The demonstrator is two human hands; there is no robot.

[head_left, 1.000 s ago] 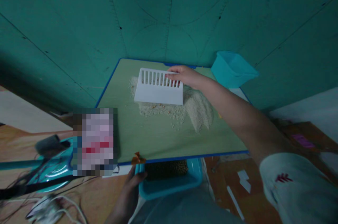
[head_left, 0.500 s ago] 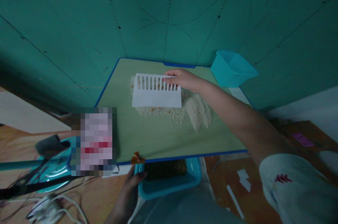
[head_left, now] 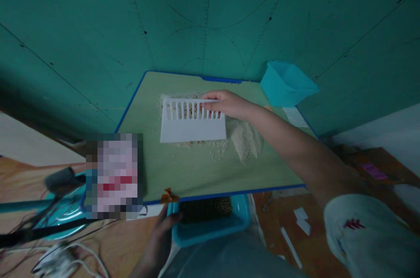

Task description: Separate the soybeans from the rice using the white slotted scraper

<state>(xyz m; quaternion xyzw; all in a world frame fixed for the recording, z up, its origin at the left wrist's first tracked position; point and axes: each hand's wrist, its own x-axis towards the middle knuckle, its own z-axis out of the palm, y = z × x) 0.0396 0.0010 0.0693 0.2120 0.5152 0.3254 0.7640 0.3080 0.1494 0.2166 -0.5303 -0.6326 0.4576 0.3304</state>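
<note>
My right hand [head_left: 228, 104] is closed on the far right edge of a white slotted plastic panel [head_left: 193, 130], which is tilted over a spread of pale grains on a green board [head_left: 200, 171]. Orange-yellow bits show among the grains through the slots. Just right of the panel lies a heap of the pale grains [head_left: 246, 140]. Below the board's near edge, my left hand [head_left: 162, 230] grips the left side of a turquoise tub [head_left: 213, 238]. Dark beans or seeds [head_left: 205, 210] fill the part of the tub that shows.
A turquoise bin [head_left: 285, 85] stands at the board's far right corner, beside a white paper [head_left: 295, 116]. Brown tape [head_left: 169, 197] sticks to the near edge. A blurred-out object [head_left: 114, 175] covers the left corner. Cables [head_left: 62, 258] lie on the floor at lower left.
My right hand has drawn the panel slightly toward me, covering more of the grains on its near side. My left hand keeps its hold on the tub. The view has shifted slightly.
</note>
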